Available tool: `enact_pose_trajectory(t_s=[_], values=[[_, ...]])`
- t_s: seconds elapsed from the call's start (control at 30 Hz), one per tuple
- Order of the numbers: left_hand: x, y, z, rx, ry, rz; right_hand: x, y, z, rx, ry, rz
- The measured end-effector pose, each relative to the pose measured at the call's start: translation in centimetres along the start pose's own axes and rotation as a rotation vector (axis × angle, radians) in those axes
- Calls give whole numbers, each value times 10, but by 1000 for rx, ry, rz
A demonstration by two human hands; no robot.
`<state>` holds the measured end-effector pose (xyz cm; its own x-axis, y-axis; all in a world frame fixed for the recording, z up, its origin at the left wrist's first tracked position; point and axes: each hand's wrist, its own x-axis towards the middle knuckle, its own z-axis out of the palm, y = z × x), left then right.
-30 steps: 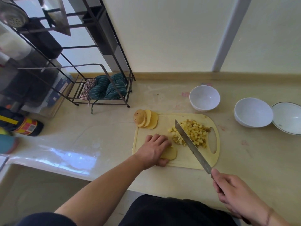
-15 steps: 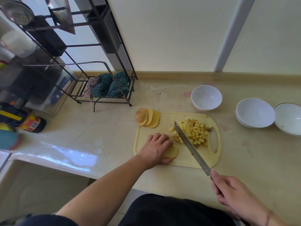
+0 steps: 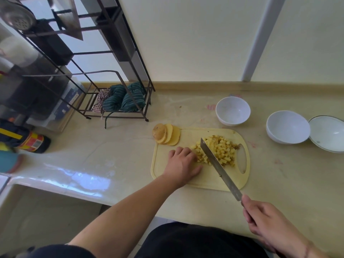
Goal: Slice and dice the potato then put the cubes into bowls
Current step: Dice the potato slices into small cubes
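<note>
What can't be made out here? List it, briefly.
- Head view: whatever lies under the left hand on the cutting board, covered by the hand.
- Knife handle: enclosed by the right hand.
- Rightmost bowl: cut by the frame's right edge.
- Rack contents: blurred, dark.

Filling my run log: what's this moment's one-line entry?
dicing | left hand on cutting board | right hand grips knife | bowls empty
</note>
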<state>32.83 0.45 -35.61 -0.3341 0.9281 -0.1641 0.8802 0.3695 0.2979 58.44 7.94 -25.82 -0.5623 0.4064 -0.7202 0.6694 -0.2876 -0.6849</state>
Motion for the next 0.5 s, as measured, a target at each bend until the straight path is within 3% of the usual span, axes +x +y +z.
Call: enact_pose_trajectory(t_s=[0.4, 0.5], values=[[10, 13, 5, -239, 243, -226, -2, 4, -2, 21, 0, 14], [2, 8, 4, -285, 225, -181, 0, 3, 1, 35, -15, 22]])
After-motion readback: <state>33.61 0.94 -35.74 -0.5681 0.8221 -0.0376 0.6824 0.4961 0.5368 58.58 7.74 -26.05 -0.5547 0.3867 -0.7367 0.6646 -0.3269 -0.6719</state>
